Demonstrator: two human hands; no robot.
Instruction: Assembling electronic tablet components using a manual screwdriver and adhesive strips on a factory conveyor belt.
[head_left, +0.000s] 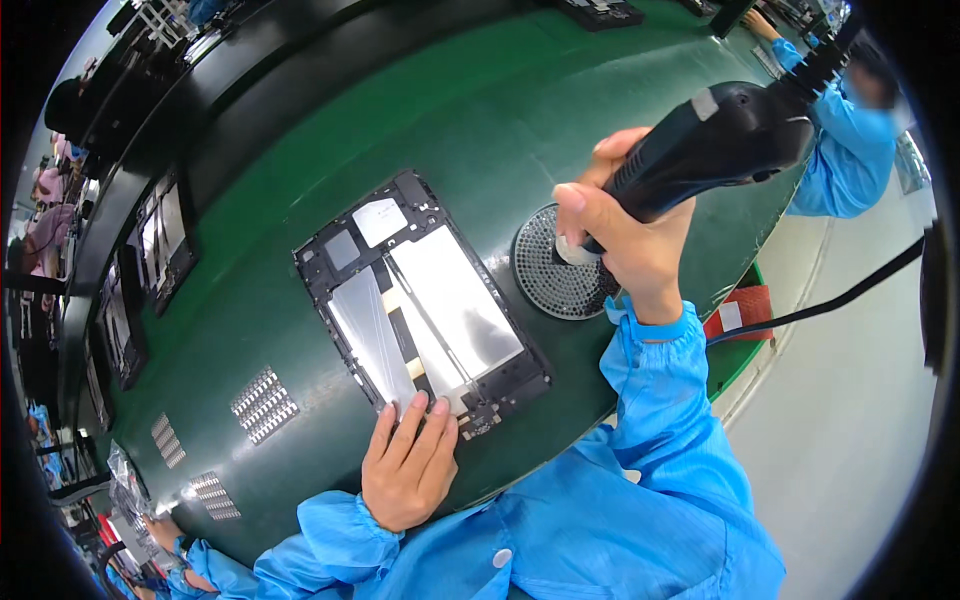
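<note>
1. While the left hand (410, 470) lies palm-down with fingers extended and slightly parted, its fingertips touch the near end of the open tablet-like device (462, 300); it pinches nothing visible; its thumb cannot be made out.
2. The device lies flat on the green bench (560, 110), ahead of the left hand and to the left of the right hand (648, 245); its long axis runs aslant, upper left to lower right of the view.
3. The right hand is wrapped around a black handheld driver (715, 150); the driver slants down leftward, its lower end over a round perforated tray (540, 285); tip contact cannot be told.
4. The tray sits just beside the device's right long edge; the left hand is the nearer, in contact; the right hand is apart from the device, much of the tray showing between.
</note>
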